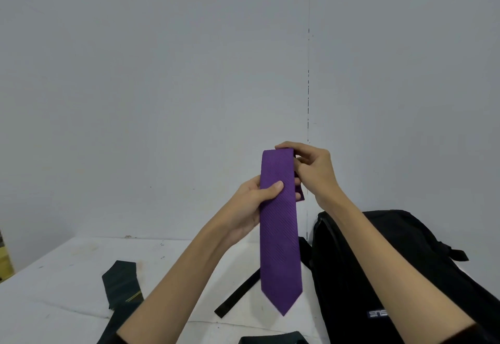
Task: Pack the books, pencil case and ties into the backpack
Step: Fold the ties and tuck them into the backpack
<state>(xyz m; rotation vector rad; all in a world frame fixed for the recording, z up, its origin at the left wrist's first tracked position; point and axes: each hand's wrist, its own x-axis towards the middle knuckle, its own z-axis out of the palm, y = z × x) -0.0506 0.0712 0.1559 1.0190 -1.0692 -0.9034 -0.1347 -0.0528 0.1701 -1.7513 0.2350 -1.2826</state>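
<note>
The purple tie [280,235] hangs upright in the air, just left of the black backpack [384,276], point down. The left hand [251,203] grips its middle; the right hand [311,170] pinches the folded top, apparently doubling it, and is nearer the backpack.

- I seem to be in a bare workroom or studio, not a lived-in home.
- The wall [162,73] ahead of me is plain grey, with a thin vertical seam [308,86] between panels.
- My table [67,276] is white, scuffed and stained.
</note>
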